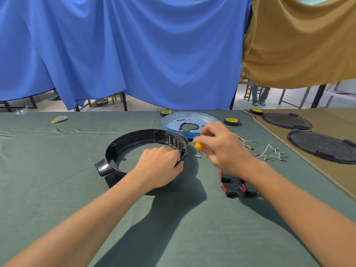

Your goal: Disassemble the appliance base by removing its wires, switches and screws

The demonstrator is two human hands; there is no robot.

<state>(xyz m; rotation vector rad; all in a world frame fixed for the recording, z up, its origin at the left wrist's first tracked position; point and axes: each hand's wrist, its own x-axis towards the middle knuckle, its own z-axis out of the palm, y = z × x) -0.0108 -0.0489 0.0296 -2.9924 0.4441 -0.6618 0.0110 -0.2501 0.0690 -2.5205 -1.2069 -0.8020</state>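
A black ring-shaped appliance base [123,143] lies on the green cloth in the middle of the table. My left hand [159,166] grips its near right rim, fingers curled over the wall beside the vent slots. My right hand [221,147] hovers just right of the ring and holds a yellow-handled screwdriver [199,146]; its shaft points down and toward me, and most of the handle is hidden. Three red-and-black rocker switches [230,187] lie to the right near my forearm. White wires with brass terminals [271,154] lie further right.
A light blue metal plate [173,120] with a black gasket sits behind the ring. Yellow-hubbed wheels [232,121] stand near the far edge. Two black round covers [323,147] rest on the tan cloth at right. Blue and tan curtains hang behind the table.
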